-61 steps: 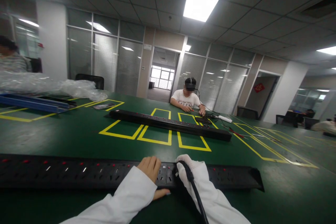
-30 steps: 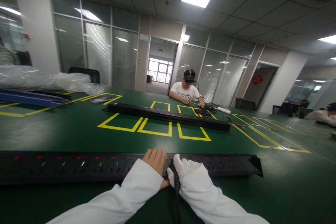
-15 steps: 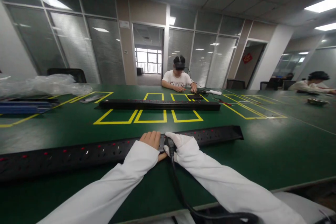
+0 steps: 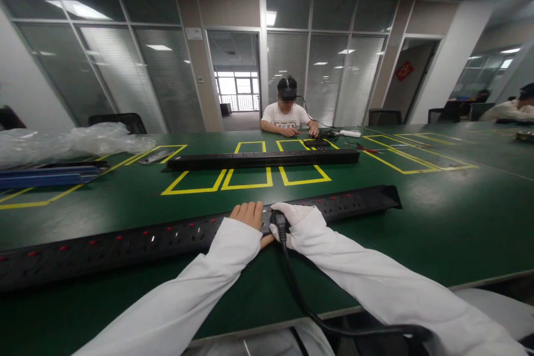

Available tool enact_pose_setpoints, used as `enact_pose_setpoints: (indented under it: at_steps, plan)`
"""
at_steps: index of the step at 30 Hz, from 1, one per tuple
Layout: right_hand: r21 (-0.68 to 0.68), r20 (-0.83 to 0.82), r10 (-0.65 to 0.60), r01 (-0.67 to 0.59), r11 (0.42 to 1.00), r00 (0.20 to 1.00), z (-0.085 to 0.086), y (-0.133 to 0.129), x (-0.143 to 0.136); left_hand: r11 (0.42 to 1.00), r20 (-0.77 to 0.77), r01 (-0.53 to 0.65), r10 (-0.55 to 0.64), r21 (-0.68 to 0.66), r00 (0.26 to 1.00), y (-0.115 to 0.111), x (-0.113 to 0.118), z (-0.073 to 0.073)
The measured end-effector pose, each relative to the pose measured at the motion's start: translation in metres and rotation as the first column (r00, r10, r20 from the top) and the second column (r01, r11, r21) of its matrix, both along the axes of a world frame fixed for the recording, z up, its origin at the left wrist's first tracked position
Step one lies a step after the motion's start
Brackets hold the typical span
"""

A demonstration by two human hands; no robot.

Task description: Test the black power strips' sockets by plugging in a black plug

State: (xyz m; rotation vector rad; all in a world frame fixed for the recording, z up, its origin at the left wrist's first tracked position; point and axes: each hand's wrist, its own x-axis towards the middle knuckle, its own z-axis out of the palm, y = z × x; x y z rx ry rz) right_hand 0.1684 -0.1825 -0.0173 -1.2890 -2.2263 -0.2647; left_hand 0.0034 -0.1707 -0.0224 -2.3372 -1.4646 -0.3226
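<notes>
Strip (image 4: 175,239) swung level: long, black, red-switched.

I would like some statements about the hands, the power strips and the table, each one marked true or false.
1. The right hand wears a white glove. True.
2. The left hand is gloved too. False: it is bare.
3. The right hand grips a black plug at the near power strip. True.
4. The left hand lies on the far strip. False: it rests on the near power strip.
5. The table is green with yellow lines. True.
6. The seat across the table is empty. False: a person sits there.
</notes>
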Motion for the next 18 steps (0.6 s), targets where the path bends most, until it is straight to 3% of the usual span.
enact_pose_setpoints:
  at_steps: [18]
  plan:
    - [-0.009, 0.018, -0.040, 0.040, 0.999, 0.999, 0.0029, -0.0034, -0.0006, 0.999, -0.054, -0.016, 0.018, 0.038, 0.998, -0.0030, 0.0009, -0.0025]
